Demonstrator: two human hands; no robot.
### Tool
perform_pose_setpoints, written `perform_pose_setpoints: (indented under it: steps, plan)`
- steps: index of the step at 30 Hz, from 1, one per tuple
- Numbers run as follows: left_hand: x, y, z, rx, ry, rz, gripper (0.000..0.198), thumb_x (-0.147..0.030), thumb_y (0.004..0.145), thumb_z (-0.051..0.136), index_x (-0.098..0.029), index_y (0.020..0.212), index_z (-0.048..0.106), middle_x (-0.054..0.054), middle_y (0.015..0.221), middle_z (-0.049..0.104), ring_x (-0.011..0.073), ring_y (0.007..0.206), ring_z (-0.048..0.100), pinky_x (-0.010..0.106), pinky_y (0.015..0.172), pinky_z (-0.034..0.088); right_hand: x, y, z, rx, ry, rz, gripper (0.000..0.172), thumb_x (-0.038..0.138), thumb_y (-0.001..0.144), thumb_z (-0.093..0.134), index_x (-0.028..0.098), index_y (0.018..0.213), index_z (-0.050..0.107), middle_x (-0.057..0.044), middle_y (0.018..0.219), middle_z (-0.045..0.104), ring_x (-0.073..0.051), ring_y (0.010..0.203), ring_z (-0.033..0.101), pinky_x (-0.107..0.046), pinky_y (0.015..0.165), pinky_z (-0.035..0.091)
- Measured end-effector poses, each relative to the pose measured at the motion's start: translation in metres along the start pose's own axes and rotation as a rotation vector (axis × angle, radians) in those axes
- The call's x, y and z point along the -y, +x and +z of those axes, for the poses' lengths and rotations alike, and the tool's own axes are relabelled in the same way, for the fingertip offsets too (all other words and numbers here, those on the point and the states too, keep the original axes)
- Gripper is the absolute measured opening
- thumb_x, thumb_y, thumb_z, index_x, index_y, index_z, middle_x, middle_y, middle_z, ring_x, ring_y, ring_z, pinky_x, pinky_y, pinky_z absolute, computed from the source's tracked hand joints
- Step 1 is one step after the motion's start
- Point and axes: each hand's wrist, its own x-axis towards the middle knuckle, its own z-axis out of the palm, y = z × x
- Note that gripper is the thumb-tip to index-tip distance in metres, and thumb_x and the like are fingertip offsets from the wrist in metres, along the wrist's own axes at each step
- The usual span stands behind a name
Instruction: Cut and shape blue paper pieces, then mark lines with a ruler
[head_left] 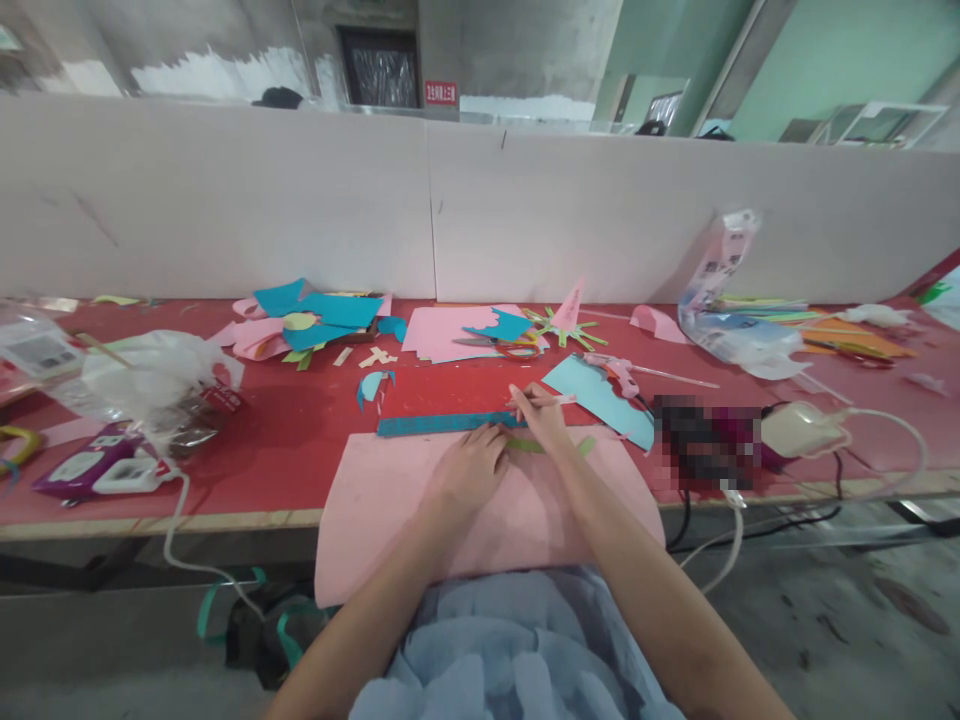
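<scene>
A large pink sheet [420, 500] hangs over the table's front edge towards my lap. Along its far edge lies a long blue ruler [427, 423]. My left hand [476, 460] rests on the sheet just below the ruler, its fingers bent and close together; nothing can be made out under them. My right hand [538, 415] is closed around a thin pink pen [559, 400], near the right part of the ruler. A narrow green strip [531, 446] lies on the sheet, partly under my right wrist.
Scissors [517, 348] lie on pink paper [435, 330] beyond the ruler. A pink glue gun [619, 373] rests on a light blue sheet [600, 400]. Plastic bags [142, 375] and a purple box [97, 465] are left; a white cable [176, 520] hangs down. A white partition [300, 210] stands behind.
</scene>
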Motion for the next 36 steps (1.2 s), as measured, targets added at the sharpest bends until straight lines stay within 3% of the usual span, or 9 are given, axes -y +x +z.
perform_pose_setpoints:
  steps: [9, 19, 36]
  plan:
    - [0.0008, 0.0002, 0.0009, -0.010, -0.011, 0.004, 0.031, -0.017, 0.090, 0.042, -0.017, 0.117, 0.057, 0.008, 0.127, 0.057, 0.0190, 0.122, 0.048, 0.037, 0.106, 0.038, 0.0013, -0.0019, 0.0008, 0.032, 0.097, 0.031, 0.042, 0.060, 0.077, 0.056, 0.024, 0.061, 0.041, 0.005, 0.041, 0.048, -0.019, 0.060, 0.066, -0.025, 0.053, 0.048]
    - [0.0022, -0.0009, 0.0033, -0.004, 0.012, 0.005, 0.032, -0.018, 0.090, 0.042, -0.015, 0.119, 0.056, 0.008, 0.130, 0.056, 0.0194, 0.124, 0.047, 0.036, 0.107, 0.036, -0.0061, 0.0030, -0.0029, -0.038, -0.055, 0.110, 0.033, 0.050, 0.077, 0.053, 0.026, 0.060, 0.039, 0.005, 0.038, 0.049, -0.020, 0.057, 0.065, -0.026, 0.053, 0.047]
    - [0.0020, -0.0007, 0.0018, -0.001, 0.016, 0.009, 0.032, -0.017, 0.090, 0.041, -0.015, 0.119, 0.056, 0.008, 0.130, 0.056, 0.0192, 0.124, 0.047, 0.036, 0.107, 0.037, -0.0005, 0.0011, -0.0042, -0.001, -0.129, 0.069, 0.031, 0.046, 0.079, 0.052, 0.025, 0.060, 0.038, 0.003, 0.043, 0.055, -0.018, 0.063, 0.065, -0.023, 0.057, 0.045]
